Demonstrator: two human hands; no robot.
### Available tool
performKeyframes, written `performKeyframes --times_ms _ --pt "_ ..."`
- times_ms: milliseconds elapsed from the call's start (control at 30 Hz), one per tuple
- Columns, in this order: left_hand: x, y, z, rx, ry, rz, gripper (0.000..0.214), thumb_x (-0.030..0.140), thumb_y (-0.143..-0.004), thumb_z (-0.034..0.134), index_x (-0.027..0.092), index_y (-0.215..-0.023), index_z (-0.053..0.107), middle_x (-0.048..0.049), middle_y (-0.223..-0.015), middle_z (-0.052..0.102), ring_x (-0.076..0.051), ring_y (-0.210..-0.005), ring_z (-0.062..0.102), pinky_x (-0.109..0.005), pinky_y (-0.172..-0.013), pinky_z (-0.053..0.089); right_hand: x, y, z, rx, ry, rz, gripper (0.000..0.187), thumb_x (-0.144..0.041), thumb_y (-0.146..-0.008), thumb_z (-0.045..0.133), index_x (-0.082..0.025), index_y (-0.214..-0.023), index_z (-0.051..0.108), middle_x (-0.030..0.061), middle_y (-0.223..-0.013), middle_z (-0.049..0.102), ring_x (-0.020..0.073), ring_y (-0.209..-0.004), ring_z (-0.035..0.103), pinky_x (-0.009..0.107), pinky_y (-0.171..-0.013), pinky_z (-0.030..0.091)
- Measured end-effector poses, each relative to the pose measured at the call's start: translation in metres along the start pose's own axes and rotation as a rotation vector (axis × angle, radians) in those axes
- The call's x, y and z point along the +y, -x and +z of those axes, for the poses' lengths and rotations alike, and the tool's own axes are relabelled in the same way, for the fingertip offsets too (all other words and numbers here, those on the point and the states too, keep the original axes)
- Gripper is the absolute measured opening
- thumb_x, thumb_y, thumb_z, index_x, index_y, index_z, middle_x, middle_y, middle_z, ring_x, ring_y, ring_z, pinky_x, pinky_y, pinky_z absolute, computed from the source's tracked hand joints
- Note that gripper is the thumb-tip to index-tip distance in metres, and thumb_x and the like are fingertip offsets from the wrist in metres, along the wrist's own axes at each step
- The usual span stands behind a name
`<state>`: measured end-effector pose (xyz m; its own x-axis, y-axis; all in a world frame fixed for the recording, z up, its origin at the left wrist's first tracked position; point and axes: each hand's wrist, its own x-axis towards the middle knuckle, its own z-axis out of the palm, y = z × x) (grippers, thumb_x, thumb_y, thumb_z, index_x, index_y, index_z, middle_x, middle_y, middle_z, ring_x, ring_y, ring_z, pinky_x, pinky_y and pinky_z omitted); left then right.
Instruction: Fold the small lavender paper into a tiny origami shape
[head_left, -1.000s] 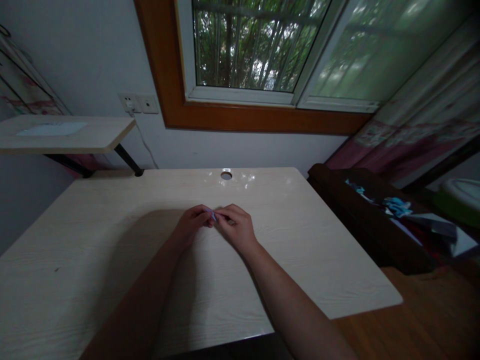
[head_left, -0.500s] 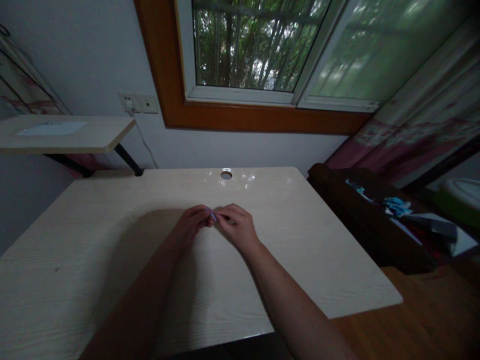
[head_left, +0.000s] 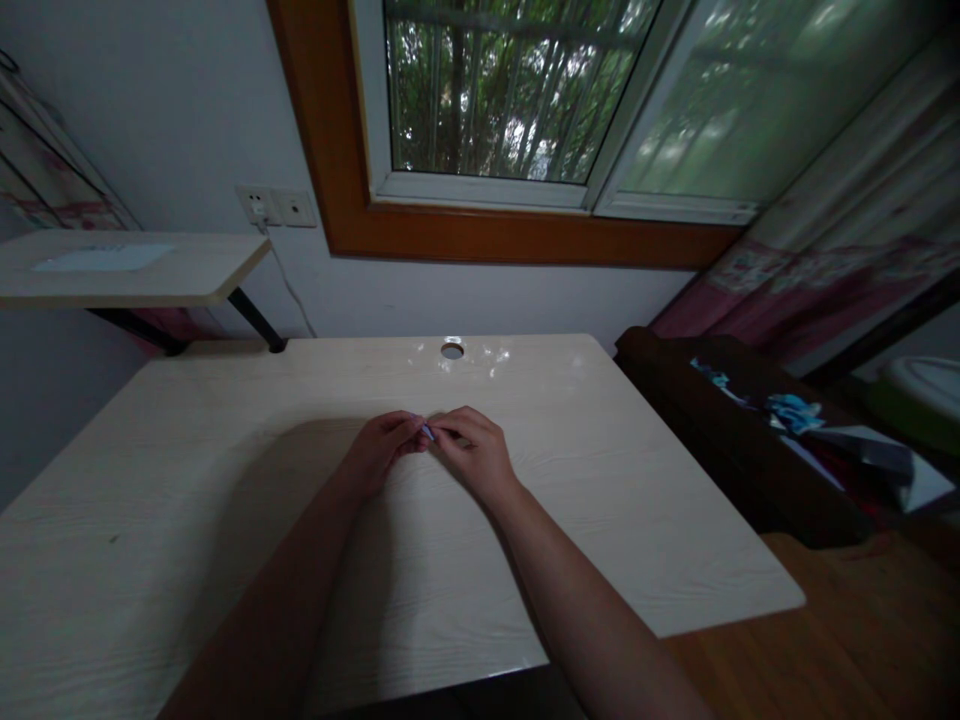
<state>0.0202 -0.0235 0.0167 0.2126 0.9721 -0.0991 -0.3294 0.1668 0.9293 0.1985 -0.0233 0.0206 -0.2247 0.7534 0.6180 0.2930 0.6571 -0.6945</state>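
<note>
Two hands [head_left: 478, 452] pinch a small purplish item [head_left: 428, 432], mostly hidden.

Room in home, apparently: pink-and-white floral curtain [head_left: 840, 220] beside wood-framed window [head_left: 555, 110] (greenery [head_left: 450, 110] outside), pale desk [head_left: 615, 480], wall sockets [head_left: 277, 207], wood-look floor [head_left: 847, 630].

Shelf [head_left: 187, 262] on L w/ paper [head_left: 105, 257] on top; socket [head_left: 256, 204] w/ cord [head_left: 288, 285], nr window [head_left: 495, 100]; pink/wht curtain [head_left: 847, 190] on R.

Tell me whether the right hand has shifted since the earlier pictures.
No, not noticeably: in the picture, the right hand keeps its place below and slightly right of the round hole in the table.
</note>
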Motion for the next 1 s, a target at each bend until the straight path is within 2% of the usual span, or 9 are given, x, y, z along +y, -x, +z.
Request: performKeyframes --times_ms 633,833,1000 --pt "-0.0017 -0.0009 -0.0003 0.031 -0.020 -0.027 0.026 0.038 -0.072 0.080 0.013 -0.077 0.075 -0.0047 -0.078 0.071 -0.012 -0.071 0.062 -0.024 -0.073 0.053 0.0052 0.0013 0.0005 0.005 -0.003 0.003 0.013 -0.022 -0.090 0.064 -0.025 -0.094 0.076 0.0053 -0.088 0.072 0.0160 -0.080 0.066 0.027 -0.069 0.054" --pt "-0.0024 -0.0013 -0.0005 0.052 -0.039 -0.016 0.028 0.039 -0.072 0.080 0.013 -0.082 0.075 -0.0056 -0.082 0.072 -0.013 -0.074 0.064 -0.027 -0.079 0.054 0.0006 -0.0008 -0.0010 0.004 -0.023 0.057 0.011 -0.024 -0.089 0.064 -0.022 -0.092 0.075 0.0057 -0.087 0.071 0.0170 -0.081 0.066 0.029 -0.074 0.052" --pt "-0.0052 -0.0019 -0.0008 0.058 -0.075 0.022 0.029 0.040 -0.074 0.078 0.013 -0.086 0.076 -0.0067 -0.086 0.074 -0.015 -0.077 0.067 -0.031 -0.084 0.056 -0.0007 -0.0017 -0.0011 0.028 -0.072 0.170 0.011 -0.029 -0.088 0.066 -0.021 -0.085 0.073 0.0047 -0.083 0.069 0.0170 -0.077 0.064 0.029 -0.072 0.051"
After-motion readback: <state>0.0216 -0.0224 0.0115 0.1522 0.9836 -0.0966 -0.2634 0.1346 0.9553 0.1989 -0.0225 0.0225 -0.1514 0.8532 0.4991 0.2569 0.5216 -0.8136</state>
